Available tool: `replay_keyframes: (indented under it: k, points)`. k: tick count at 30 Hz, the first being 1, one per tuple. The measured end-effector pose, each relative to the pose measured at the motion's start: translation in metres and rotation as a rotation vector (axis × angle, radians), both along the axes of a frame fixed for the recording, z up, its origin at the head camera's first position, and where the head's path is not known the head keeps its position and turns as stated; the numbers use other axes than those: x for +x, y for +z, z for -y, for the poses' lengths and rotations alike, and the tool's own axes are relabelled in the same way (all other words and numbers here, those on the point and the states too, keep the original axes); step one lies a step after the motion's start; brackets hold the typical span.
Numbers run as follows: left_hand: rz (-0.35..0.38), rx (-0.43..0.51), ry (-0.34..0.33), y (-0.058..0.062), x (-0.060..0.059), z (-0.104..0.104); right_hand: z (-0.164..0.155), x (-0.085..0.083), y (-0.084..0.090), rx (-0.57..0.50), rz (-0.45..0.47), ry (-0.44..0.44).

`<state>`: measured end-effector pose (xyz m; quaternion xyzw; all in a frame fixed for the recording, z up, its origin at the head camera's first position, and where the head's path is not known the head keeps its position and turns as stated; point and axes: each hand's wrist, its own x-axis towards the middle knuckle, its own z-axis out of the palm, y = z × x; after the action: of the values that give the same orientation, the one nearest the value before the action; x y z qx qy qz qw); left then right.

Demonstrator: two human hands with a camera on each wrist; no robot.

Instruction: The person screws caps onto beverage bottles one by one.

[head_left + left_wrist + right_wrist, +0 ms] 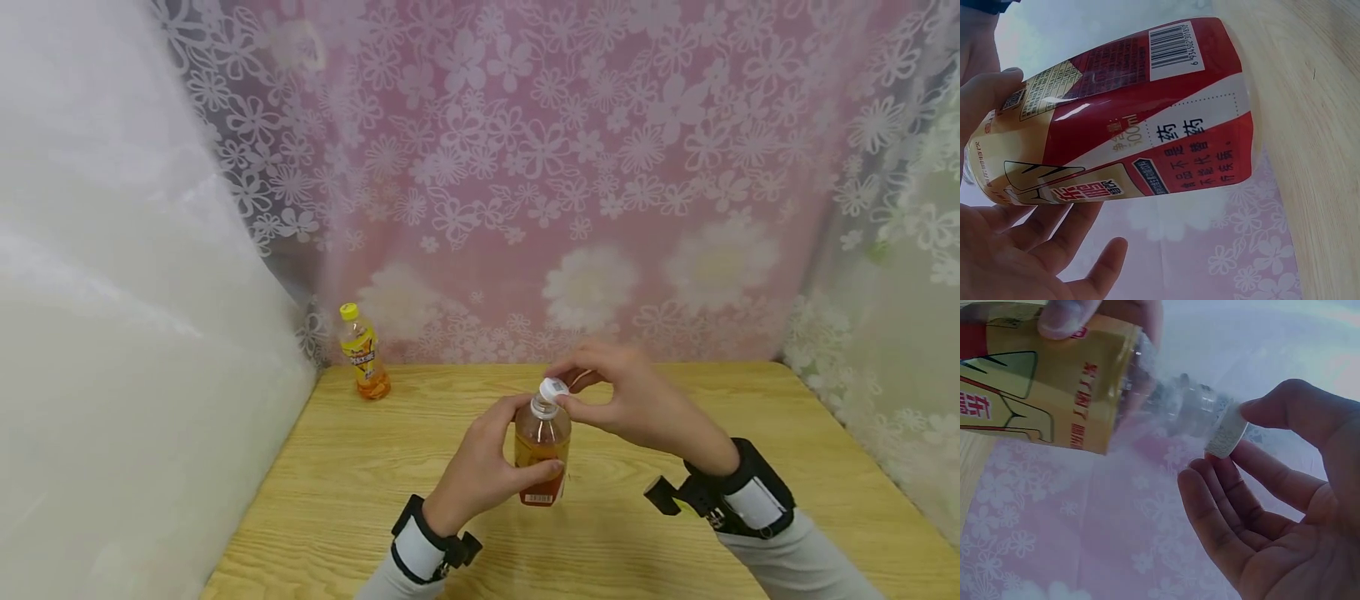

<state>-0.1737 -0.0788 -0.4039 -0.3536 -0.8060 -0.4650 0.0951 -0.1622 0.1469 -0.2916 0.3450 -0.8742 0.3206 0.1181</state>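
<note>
The left hand (480,471) wraps its fingers and thumb around the body of a drink bottle (542,454) standing upright on the wooden table (750,400), near the middle of it. The right hand (637,404) pinches the white cap (553,389) at the bottle's neck between thumb and fingertips, its other fingers loosely spread.

The head view alone shows the whole scene: a 2nd bottle (362,352) with a yellow cap stands well apart at the table's far left corner, against the flowered curtain (570,167).

The left wrist view shows what the head view cannot: the red and cream label (1147,119) with its barcode and printed characters, and the thumb pressed on the bottle's side.

The right wrist view shows the ribbed cap (1227,431) held between thumb and index finger, the palm open below it.
</note>
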Motion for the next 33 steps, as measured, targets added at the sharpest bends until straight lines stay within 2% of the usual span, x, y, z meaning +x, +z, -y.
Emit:
replay_keyframes:
  k: [6, 14, 22, 27, 33]
  points:
    - [-0.005, 0.0, -0.008, -0.001, 0.0, 0.0, 0.006, 0.001, -0.007, 0.02, 0.028, -0.004]
    - [-0.023, -0.014, 0.0, -0.001, 0.0, 0.001, 0.011, 0.002, -0.007, 0.054, -0.015, -0.01]
    - [-0.04, -0.013, 0.009, -0.001, 0.0, 0.004, 0.016, 0.004, -0.013, 0.025, -0.044, -0.046]
    - [-0.037, -0.016, 0.006, 0.0, 0.0, 0.004, 0.019, 0.002, -0.014, 0.017, -0.024, -0.068]
    - [-0.041, -0.03, -0.01, 0.0, 0.0, 0.005, 0.008, -0.002, -0.013, 0.007, 0.033, 0.009]
